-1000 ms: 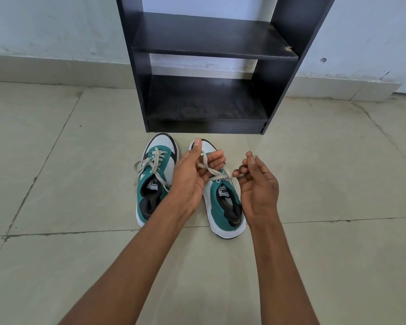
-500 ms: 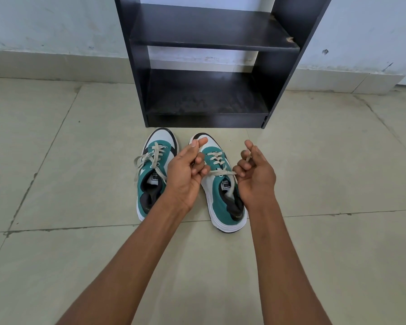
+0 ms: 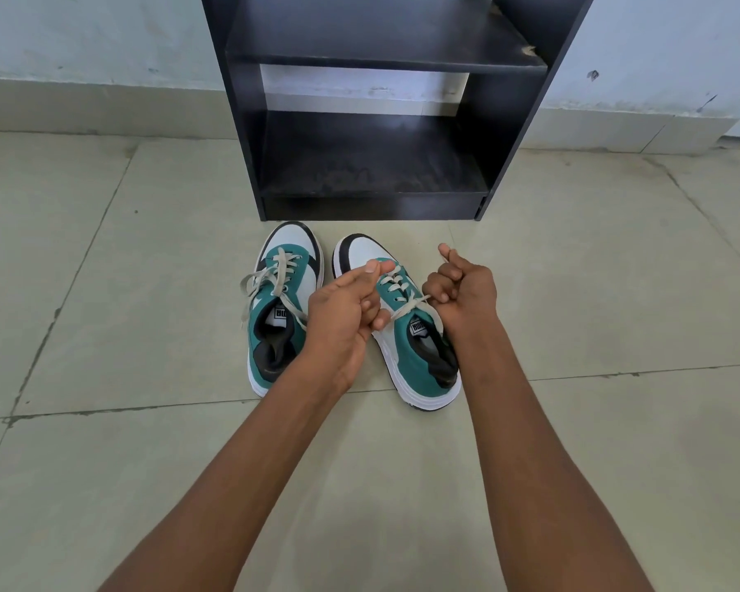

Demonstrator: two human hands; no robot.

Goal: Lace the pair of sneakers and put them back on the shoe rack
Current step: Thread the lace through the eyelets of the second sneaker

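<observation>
Two teal, white and black sneakers stand side by side on the tiled floor, toes toward the rack. The left sneaker (image 3: 280, 318) has its beige lace threaded, with loose ends hanging over its left side. Over the right sneaker (image 3: 406, 356), my left hand (image 3: 347, 309) and my right hand (image 3: 464, 290) each pinch one end of its beige lace (image 3: 409, 307), which runs taut and crossed between them above the tongue. The black shoe rack (image 3: 377, 121) stands just beyond the toes, both visible shelves bare.
A pale wall with a tiled skirting runs behind the rack. Large light floor tiles with dark grout lines spread on all sides of the sneakers.
Both hands have drawn apart and toward me, pulling the right sneaker's lace tight across the tongue. The view has dipped slightly; the sneakers stay in place.
</observation>
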